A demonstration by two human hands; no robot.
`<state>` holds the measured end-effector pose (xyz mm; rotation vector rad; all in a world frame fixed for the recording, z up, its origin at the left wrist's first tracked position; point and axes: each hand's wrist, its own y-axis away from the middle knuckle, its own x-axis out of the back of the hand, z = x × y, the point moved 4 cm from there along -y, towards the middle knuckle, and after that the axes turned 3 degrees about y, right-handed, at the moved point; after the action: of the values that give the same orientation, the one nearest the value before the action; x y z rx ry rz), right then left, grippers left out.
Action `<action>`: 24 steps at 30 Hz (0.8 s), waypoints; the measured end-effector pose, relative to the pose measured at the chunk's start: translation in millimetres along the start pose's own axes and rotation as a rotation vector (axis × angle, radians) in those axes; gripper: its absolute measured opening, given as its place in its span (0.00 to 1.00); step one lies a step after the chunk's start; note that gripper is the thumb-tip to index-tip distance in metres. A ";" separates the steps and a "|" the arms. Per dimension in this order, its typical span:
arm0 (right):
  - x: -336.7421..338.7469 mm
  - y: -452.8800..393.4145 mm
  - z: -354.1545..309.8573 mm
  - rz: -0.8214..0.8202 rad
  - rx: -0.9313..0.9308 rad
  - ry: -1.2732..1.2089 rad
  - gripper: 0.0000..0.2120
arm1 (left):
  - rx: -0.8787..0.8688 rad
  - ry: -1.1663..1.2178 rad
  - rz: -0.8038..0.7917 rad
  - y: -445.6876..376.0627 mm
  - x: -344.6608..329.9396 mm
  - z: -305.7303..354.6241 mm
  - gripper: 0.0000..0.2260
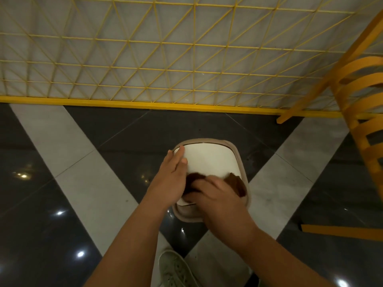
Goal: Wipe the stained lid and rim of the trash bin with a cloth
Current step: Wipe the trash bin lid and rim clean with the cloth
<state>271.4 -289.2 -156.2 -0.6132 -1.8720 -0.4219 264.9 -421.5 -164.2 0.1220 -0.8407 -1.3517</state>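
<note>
Pressing the brown cloth (pixel 236 183) at the lid's (pixel 211 160) six o'clock edge, my right hand (pixel 219 201) grasps it bunched; my left hand (pixel 172 175), fingers flat, steadies nine o'clock. Soft cloth, likely slick lid, light bin (pixel 238 154) on the floor (pixel 72 162): I'd brace the rim.

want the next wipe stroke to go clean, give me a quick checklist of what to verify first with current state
1. Brown cloth under the right hand and on the lid: ok.
2. Left hand steadies the lid's left edge, fingers flat: ok.
3. Lid sits closed inside the beige rim: ok.
4. Far half of the lid free for the stroke: ok.
5. Stains left on lid: cannot tell, the visible part looks clean.
6. Near rim wiped: cannot tell, hands cover it.
</note>
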 end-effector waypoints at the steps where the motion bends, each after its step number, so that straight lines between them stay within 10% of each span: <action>1: -3.6 8.5 -3.2 -0.013 0.052 -0.030 0.22 | 0.000 -0.010 -0.006 0.4 -1.5 1.1 0.21; 7: 2.3 39.7 27.5 0.096 0.121 -0.065 0.17 | 0.019 -0.105 -0.032 -2.1 -11.4 2.9 0.24; 12: -9.2 54.3 70.5 0.386 -0.562 -0.338 0.15 | 0.021 -0.087 -0.057 -3.3 -15.9 -2.5 0.36; 19: -3.2 26.3 41.4 0.390 -0.330 -0.237 0.15 | 0.006 -0.067 -0.036 -5.1 -18.4 -2.0 0.37; 24: -11.3 -2.9 95.1 0.378 -0.775 -0.535 0.14 | 0.024 -0.067 -0.031 -5.5 -19.2 -0.9 0.37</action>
<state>201.9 -241.4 -201.6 -1.7051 -1.9853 -0.7915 261.4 -406.2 -176.6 0.1096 -0.9150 -1.3816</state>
